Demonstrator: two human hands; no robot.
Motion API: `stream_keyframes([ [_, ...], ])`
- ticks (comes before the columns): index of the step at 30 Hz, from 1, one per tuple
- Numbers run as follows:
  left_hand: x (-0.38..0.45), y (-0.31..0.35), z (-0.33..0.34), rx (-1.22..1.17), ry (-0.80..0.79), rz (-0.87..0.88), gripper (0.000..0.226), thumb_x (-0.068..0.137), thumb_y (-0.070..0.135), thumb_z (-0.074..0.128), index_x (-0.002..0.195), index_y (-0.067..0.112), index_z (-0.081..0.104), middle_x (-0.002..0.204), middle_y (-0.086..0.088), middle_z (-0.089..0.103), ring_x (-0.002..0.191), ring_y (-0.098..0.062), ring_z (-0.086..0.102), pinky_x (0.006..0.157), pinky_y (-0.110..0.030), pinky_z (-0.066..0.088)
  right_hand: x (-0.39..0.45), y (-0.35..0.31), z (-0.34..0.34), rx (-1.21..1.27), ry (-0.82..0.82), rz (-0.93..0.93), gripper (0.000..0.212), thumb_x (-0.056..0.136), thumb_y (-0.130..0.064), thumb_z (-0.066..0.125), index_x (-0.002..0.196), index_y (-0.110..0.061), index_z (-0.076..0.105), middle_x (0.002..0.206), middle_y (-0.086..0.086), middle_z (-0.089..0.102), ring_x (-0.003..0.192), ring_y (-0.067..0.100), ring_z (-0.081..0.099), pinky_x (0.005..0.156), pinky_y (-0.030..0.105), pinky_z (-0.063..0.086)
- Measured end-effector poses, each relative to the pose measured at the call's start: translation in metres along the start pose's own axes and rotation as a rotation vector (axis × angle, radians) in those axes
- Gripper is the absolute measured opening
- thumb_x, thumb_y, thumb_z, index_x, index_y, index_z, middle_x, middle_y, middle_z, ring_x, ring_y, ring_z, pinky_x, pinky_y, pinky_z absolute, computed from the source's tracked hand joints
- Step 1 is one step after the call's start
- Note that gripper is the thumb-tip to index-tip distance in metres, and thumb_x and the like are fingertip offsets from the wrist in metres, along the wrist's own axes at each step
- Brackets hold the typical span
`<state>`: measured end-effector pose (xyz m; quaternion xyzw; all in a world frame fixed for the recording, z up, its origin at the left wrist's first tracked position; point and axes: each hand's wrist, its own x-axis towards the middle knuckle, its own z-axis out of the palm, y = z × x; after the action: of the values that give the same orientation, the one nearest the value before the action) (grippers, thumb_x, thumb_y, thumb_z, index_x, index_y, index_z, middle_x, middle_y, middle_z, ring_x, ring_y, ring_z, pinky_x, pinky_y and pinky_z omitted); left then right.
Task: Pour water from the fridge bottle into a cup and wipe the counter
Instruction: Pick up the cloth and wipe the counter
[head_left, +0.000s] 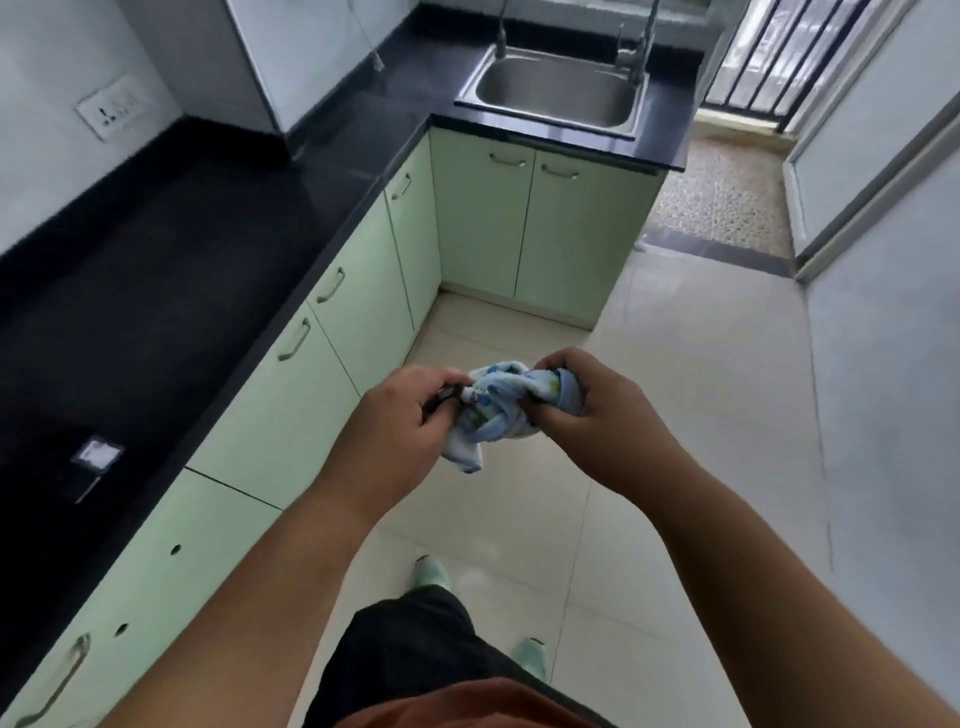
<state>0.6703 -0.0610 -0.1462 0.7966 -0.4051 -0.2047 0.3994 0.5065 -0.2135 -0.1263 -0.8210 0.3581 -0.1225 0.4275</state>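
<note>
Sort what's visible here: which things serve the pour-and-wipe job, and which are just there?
Job: crumpled light blue patterned cloth, gripped by left hand and right hand; black stone counter.

Just there: stainless steel sink, pale green cabinets, white wall socket. No bottle or cup visible.

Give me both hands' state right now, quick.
Left hand: closed, gripping one end of the bunched cloth.
Right hand: closed, gripping the cloth's other end.

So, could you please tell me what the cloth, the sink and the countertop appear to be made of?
The cloth looks like soft printed fabric, perhaps cotton: it bunches and creases between the left hand and right hand. The sink looks like brushed stainless steel, grey with a dull sheen. The countertop seems polished black stone, possibly granite, since it shows reflections.
</note>
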Motion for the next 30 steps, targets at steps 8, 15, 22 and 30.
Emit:
stream_keyframes([
  [8, 0.118, -0.052, -0.022, -0.054, 0.07, -0.12, 0.028, 0.1, 0.016, 0.063, 0.118, 0.035, 0.073, 0.109, 0.013, 0.067, 0.094, -0.001, 0.066, 0.08, -0.017, 0.055, 0.159, -0.025, 0.022, -0.171, -0.134, -0.078, 0.023, 0.087, -0.021, 0.072, 0.109, -0.026, 0.067, 0.095, -0.005, 0.07, 0.086, 0.019, 0.064, 0.076, 0.035, 0.055],
  [15, 0.217, -0.085, -0.082, -0.034, 0.11, -0.186, 0.026, 0.099, 0.017, 0.058, 0.113, 0.037, 0.067, 0.111, 0.016, 0.062, 0.096, 0.0, 0.063, 0.081, -0.021, 0.052, 0.289, -0.085, 0.053, -0.243, -0.212, -0.173, 0.027, 0.086, -0.018, 0.069, 0.111, -0.026, 0.065, 0.099, -0.006, 0.069, 0.09, 0.018, 0.062, 0.075, 0.033, 0.052],
  [22, 0.246, -0.124, -0.143, -0.189, 0.32, -0.419, 0.031, 0.094, 0.022, 0.068, 0.116, 0.042, 0.059, 0.106, 0.019, 0.066, 0.092, 0.0, 0.067, 0.079, -0.03, 0.058, 0.381, -0.143, 0.115, -0.202, -0.393, -0.314, 0.025, 0.086, -0.019, 0.07, 0.107, -0.031, 0.065, 0.095, -0.012, 0.069, 0.086, 0.012, 0.063, 0.073, 0.032, 0.053],
  [30, 0.26, -0.156, -0.185, -0.354, 0.493, -0.711, 0.065, 0.095, 0.025, 0.07, 0.149, 0.051, 0.043, 0.112, 0.014, 0.062, 0.092, -0.009, 0.066, 0.081, -0.031, 0.059, 0.471, -0.204, 0.195, -0.15, -0.751, -0.542, 0.027, 0.083, -0.017, 0.072, 0.103, -0.034, 0.064, 0.096, -0.015, 0.068, 0.085, 0.001, 0.062, 0.064, 0.018, 0.044],
])
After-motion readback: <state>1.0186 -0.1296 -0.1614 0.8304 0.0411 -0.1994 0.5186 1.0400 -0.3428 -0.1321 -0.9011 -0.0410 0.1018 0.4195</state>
